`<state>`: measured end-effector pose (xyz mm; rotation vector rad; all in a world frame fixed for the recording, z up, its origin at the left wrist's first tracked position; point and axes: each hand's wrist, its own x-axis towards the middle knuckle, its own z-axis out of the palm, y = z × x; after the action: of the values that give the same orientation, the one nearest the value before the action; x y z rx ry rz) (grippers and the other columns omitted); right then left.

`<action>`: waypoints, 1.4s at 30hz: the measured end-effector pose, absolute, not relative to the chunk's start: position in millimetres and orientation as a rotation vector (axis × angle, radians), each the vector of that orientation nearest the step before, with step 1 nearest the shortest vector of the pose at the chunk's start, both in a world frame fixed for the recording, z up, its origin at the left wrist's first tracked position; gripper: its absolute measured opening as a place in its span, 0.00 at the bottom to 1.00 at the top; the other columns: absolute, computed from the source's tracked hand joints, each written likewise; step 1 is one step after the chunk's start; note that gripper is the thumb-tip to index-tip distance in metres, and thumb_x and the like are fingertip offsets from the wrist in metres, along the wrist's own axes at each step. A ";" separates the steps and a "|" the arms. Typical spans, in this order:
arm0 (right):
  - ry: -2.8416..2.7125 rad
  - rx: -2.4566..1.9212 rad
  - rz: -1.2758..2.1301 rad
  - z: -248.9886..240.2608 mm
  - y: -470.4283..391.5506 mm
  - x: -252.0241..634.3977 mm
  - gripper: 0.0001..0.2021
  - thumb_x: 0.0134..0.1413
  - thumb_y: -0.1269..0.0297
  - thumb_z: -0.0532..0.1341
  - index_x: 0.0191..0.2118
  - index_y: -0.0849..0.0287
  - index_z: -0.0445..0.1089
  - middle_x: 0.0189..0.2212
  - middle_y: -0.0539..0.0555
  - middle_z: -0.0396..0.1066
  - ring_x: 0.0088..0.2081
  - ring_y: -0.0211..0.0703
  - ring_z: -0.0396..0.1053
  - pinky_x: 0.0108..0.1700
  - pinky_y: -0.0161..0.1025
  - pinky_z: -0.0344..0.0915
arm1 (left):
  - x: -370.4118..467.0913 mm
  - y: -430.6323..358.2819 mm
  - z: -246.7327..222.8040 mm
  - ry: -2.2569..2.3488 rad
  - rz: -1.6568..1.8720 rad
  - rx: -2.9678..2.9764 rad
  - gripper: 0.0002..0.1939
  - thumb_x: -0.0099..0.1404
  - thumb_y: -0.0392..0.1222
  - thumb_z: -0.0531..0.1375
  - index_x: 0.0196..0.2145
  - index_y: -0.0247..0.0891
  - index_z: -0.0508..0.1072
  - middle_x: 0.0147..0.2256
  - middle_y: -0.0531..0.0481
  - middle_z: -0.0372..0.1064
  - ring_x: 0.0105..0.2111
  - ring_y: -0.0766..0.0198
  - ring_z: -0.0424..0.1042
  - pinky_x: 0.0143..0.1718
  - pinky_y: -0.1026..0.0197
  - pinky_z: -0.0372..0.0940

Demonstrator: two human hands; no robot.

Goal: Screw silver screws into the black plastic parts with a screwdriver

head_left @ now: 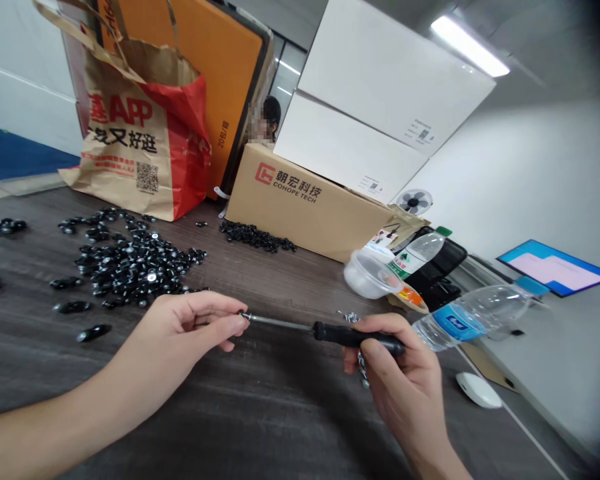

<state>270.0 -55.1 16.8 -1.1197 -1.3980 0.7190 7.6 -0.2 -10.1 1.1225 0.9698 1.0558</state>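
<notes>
Black-handled steel screwdriver fills our right hand, tip at the small black part our left hand pinches (likely mid-piece; finished count in black-and-silver pile unclear).

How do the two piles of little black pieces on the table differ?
The big pile is broad, with stray pieces around it; the small pile is a narrow strip. The big pile shows many shiny silvery spots, while the small pile looks plain black. The big pile lies before the paper bag, the small pile along the cardboard box. Both are loose heaps.
</notes>
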 end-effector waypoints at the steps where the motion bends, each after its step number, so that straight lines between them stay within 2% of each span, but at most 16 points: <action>1: -1.398 -1.096 0.757 16.6 -54.5 269.2 0.06 0.60 0.58 0.66 0.41 0.51 0.73 0.24 0.49 0.72 0.26 0.39 0.68 0.30 0.34 0.64 | 7.2 0.4 -9.4 0.985 1.060 1.126 0.06 0.54 0.43 0.70 0.32 0.45 0.84 0.30 0.54 0.82 0.27 0.64 0.78 0.31 0.66 0.73; 4: -1.358 -1.034 0.847 16.0 -53.1 265.9 0.07 0.60 0.57 0.64 0.41 0.52 0.71 0.27 0.51 0.73 0.29 0.42 0.69 0.33 0.37 0.65 | 5.9 1.8 -9.4 1.014 1.075 1.143 0.08 0.55 0.45 0.69 0.33 0.44 0.84 0.31 0.52 0.83 0.28 0.62 0.79 0.33 0.64 0.73; 7: -1.305 -1.043 0.831 13.2 -50.9 262.3 0.06 0.64 0.57 0.61 0.40 0.52 0.69 0.24 0.50 0.75 0.27 0.43 0.70 0.31 0.38 0.65 | 5.0 2.2 -11.0 1.011 1.085 1.159 0.09 0.55 0.46 0.70 0.35 0.44 0.83 0.32 0.52 0.83 0.30 0.61 0.80 0.34 0.64 0.73; 11: -1.274 -1.131 0.823 10.1 -48.5 258.8 0.13 0.66 0.50 0.57 0.35 0.53 0.66 0.16 0.46 0.70 0.19 0.39 0.65 0.25 0.35 0.60 | 4.5 2.8 -10.3 1.033 1.126 1.190 0.10 0.55 0.47 0.70 0.35 0.45 0.83 0.31 0.53 0.83 0.31 0.62 0.79 0.34 0.66 0.72; 15: -1.277 -1.139 0.897 11.7 -48.4 257.7 0.13 0.62 0.49 0.60 0.38 0.53 0.65 0.22 0.46 0.71 0.23 0.38 0.65 0.26 0.34 0.62 | 2.9 1.8 -6.2 1.055 1.160 1.243 0.07 0.56 0.46 0.69 0.33 0.45 0.84 0.30 0.54 0.83 0.30 0.63 0.78 0.33 0.67 0.72; 20: -1.280 -1.199 0.807 12.1 -47.5 259.2 0.16 0.64 0.47 0.58 0.34 0.54 0.64 0.15 0.44 0.63 0.18 0.35 0.58 0.22 0.32 0.55 | 1.8 -0.6 -4.4 1.053 1.168 1.287 0.06 0.57 0.45 0.69 0.34 0.46 0.84 0.29 0.55 0.82 0.30 0.63 0.78 0.33 0.68 0.73; 24: -1.291 -1.180 0.883 11.7 -47.3 259.8 0.14 0.63 0.47 0.59 0.38 0.53 0.64 0.23 0.47 0.69 0.23 0.38 0.63 0.26 0.35 0.60 | 1.6 -0.2 -4.5 1.056 1.169 1.300 0.06 0.57 0.45 0.69 0.34 0.46 0.84 0.28 0.55 0.82 0.30 0.63 0.79 0.33 0.69 0.73; 26: -1.274 -1.167 0.880 10.9 -46.7 260.2 0.12 0.63 0.49 0.60 0.39 0.52 0.64 0.22 0.46 0.68 0.22 0.38 0.63 0.25 0.34 0.60 | 1.4 0.4 -4.5 1.058 1.170 1.303 0.06 0.57 0.45 0.69 0.34 0.46 0.84 0.28 0.55 0.82 0.30 0.63 0.79 0.33 0.69 0.73; 30: -1.293 -1.183 0.850 10.0 -44.4 261.6 0.18 0.65 0.47 0.56 0.31 0.55 0.63 0.16 0.44 0.62 0.18 0.35 0.57 0.22 0.32 0.55 | 0.8 1.2 -5.0 1.050 1.182 1.308 0.06 0.58 0.45 0.69 0.34 0.46 0.84 0.28 0.55 0.81 0.31 0.64 0.78 0.34 0.69 0.73; 33: -1.264 -1.186 0.911 11.4 -44.8 262.3 0.16 0.63 0.45 0.57 0.36 0.54 0.64 0.21 0.46 0.67 0.20 0.36 0.60 0.23 0.32 0.58 | 0.6 1.2 -6.0 1.052 1.163 1.332 0.06 0.58 0.45 0.69 0.35 0.46 0.84 0.27 0.55 0.81 0.30 0.63 0.78 0.32 0.69 0.72; 35: -1.246 -1.174 0.914 11.5 -46.0 262.8 0.14 0.61 0.48 0.61 0.39 0.53 0.64 0.22 0.45 0.67 0.21 0.36 0.62 0.23 0.32 0.58 | 0.5 1.2 -6.3 1.054 1.163 1.333 0.06 0.58 0.45 0.68 0.35 0.46 0.83 0.27 0.55 0.81 0.30 0.63 0.78 0.32 0.68 0.72; 37: -1.265 -1.175 0.877 10.2 -46.5 263.7 0.13 0.62 0.50 0.62 0.36 0.54 0.65 0.18 0.44 0.63 0.19 0.35 0.58 0.21 0.31 0.55 | 0.3 1.5 -6.1 1.049 1.179 1.324 0.07 0.58 0.45 0.68 0.35 0.45 0.83 0.29 0.54 0.82 0.30 0.62 0.78 0.33 0.67 0.72; 40: -1.321 -1.210 0.836 7.3 -45.4 264.4 0.19 0.66 0.48 0.57 0.29 0.56 0.62 0.13 0.42 0.57 0.16 0.33 0.54 0.20 0.31 0.51 | 0.2 2.6 -5.1 1.044 1.184 1.316 0.07 0.58 0.46 0.69 0.35 0.45 0.83 0.30 0.54 0.82 0.31 0.62 0.78 0.34 0.66 0.72; 42: -1.326 -1.199 0.895 7.0 -44.7 264.0 0.19 0.65 0.46 0.55 0.30 0.55 0.62 0.15 0.44 0.60 0.17 0.35 0.57 0.21 0.32 0.55 | 0.0 3.4 -4.4 1.045 1.182 1.318 0.07 0.58 0.46 0.68 0.35 0.45 0.83 0.30 0.54 0.82 0.31 0.62 0.78 0.34 0.65 0.72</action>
<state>264.0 -44.7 7.0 -1.1993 -1.3257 0.8950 0.0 3.4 -4.4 1.3179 1.0448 1.1823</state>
